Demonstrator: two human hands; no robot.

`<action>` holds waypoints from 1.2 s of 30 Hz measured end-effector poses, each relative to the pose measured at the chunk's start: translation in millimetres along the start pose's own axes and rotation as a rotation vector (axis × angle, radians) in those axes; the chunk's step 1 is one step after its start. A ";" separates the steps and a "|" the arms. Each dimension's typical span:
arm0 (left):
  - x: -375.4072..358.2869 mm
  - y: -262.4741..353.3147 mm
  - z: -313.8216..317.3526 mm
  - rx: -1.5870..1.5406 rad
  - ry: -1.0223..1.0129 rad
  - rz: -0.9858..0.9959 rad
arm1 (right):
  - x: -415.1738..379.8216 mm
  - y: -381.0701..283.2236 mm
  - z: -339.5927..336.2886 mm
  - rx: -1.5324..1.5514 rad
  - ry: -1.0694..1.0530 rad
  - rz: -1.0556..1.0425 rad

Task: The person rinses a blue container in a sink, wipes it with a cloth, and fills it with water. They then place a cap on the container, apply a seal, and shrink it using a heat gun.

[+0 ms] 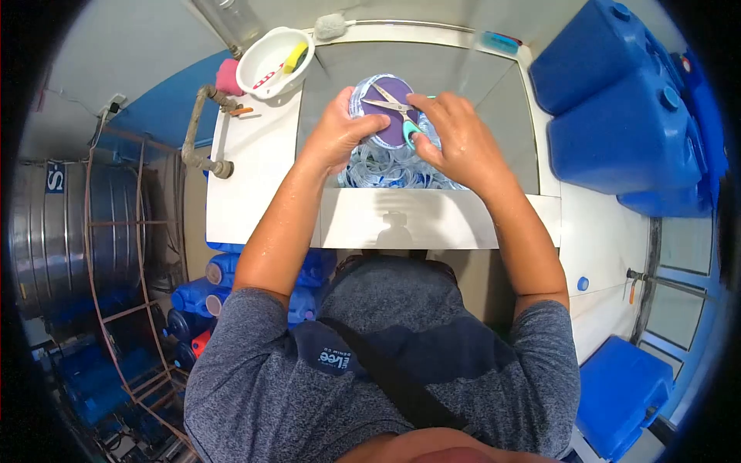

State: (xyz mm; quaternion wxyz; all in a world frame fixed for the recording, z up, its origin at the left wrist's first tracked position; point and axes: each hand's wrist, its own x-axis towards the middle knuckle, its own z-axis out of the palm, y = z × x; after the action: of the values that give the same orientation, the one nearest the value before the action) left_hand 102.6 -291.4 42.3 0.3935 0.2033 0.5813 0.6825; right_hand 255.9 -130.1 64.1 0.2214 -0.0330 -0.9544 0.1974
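Note:
My left hand (pixel 340 131) grips a round, purple-faced roll (pixel 397 86) with a clear and whitish rim, its thumb lying on the purple face. In my right hand (pixel 457 139) is a pair of scissors (pixel 395 106) with teal handles. Its blades are spread apart across the purple face and point up and left. Below both hands, many clear plastic loops (pixel 382 171) with bits of blue lie in the sink basin (pixel 486 69). The roll's underside is hidden.
A white bowl (pixel 251 65) holding a yellow sponge (pixel 295 57) stands at the basin's back left, near a pipe (pixel 194 127). Large blue water jugs (pixel 617 147) line the right. More blue containers (pixel 197 295) sit below left, beside a metal rack (pixel 91 224).

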 end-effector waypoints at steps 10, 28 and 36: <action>7.9 -31.2 10.6 0.478 0.083 0.158 | -19.6 -9.1 5.7 0.001 0.075 0.116; -15.3 -152.6 -42.9 0.591 0.177 0.230 | 119.8 -79.3 156.5 -0.018 -0.520 -0.139; -16.3 -163.1 -81.8 -0.171 0.093 0.208 | 146.9 -135.0 246.6 -0.237 -0.343 -0.639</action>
State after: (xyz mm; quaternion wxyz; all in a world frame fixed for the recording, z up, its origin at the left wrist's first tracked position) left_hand 101.4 -353.5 -130.0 0.3091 0.1963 0.5146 0.7753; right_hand 19.6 -321.6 -26.1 0.1032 0.2744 -0.9560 0.0093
